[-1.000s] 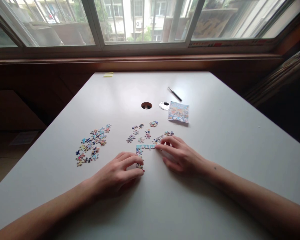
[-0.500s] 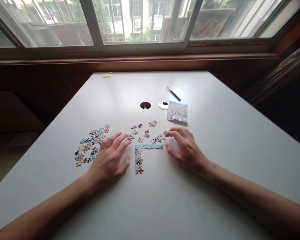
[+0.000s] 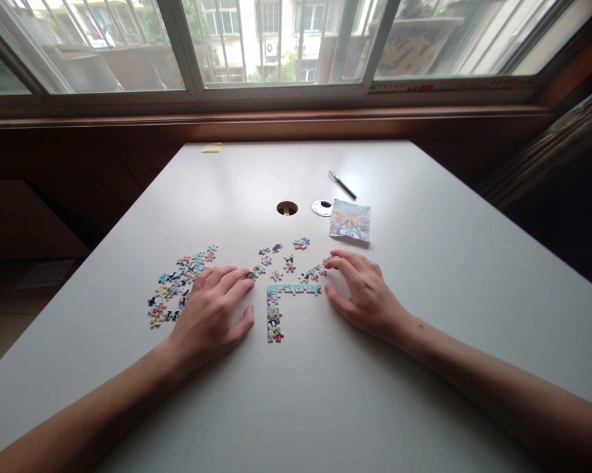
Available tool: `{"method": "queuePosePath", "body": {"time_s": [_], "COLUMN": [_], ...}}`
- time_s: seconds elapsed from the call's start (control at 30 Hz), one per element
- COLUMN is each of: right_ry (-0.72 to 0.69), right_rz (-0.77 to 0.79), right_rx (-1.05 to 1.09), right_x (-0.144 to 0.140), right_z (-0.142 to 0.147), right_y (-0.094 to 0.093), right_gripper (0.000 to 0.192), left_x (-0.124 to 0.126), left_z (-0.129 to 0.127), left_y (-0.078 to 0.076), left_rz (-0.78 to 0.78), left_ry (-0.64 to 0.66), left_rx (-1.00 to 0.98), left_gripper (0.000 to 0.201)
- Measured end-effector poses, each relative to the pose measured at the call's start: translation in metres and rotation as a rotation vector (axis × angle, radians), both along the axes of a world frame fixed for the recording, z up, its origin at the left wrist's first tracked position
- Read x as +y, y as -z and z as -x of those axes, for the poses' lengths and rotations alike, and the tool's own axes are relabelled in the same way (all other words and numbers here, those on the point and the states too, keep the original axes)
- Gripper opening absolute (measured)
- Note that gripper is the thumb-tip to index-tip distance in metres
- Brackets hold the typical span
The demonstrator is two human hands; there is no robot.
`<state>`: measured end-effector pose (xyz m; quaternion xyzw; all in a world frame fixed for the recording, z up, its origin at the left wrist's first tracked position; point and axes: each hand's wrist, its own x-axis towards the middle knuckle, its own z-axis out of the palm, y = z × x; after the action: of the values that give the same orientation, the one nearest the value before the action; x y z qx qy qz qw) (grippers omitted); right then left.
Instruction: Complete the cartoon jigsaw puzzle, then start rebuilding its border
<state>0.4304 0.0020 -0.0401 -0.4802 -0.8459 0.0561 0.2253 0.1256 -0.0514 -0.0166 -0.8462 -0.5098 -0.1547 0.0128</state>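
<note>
On the white table (image 3: 424,276), both hands are lying spread, gripping nothing: left hand (image 3: 211,316) beside the L-shaped joined puzzle corner (image 3: 278,303), right hand (image 3: 363,293) fingering small loose colourful pieces (image 3: 315,270), probably sorting.

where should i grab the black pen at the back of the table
Grip the pen around the middle of its barrel, pinching across its width from above. It lies flat and slanted on the white table, apart from the puzzle picture card, so both long sides look free, probably easiest for the right hand.

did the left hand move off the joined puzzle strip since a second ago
Yes. The left hand slid left and away from the person, off the joined puzzle strip, which stayed put; its fingertips now reach the loose pieces on the table.
</note>
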Motion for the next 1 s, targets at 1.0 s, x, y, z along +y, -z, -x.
{"method": "queuePosePath", "body": {"time_s": [1.0], "right_ry": [-0.008], "right_rz": [-0.011], "right_rx": [0.025], "right_x": [0.0], "right_z": [0.0007], "right_y": [-0.0009], "right_gripper": [0.032], "left_x": [0.0007], "left_z": [-0.0002], "left_y": [-0.0005], "left_rz": [-0.022], "left_ry": [0.018], "left_rx": [-0.008], "left_gripper": [0.033]}}
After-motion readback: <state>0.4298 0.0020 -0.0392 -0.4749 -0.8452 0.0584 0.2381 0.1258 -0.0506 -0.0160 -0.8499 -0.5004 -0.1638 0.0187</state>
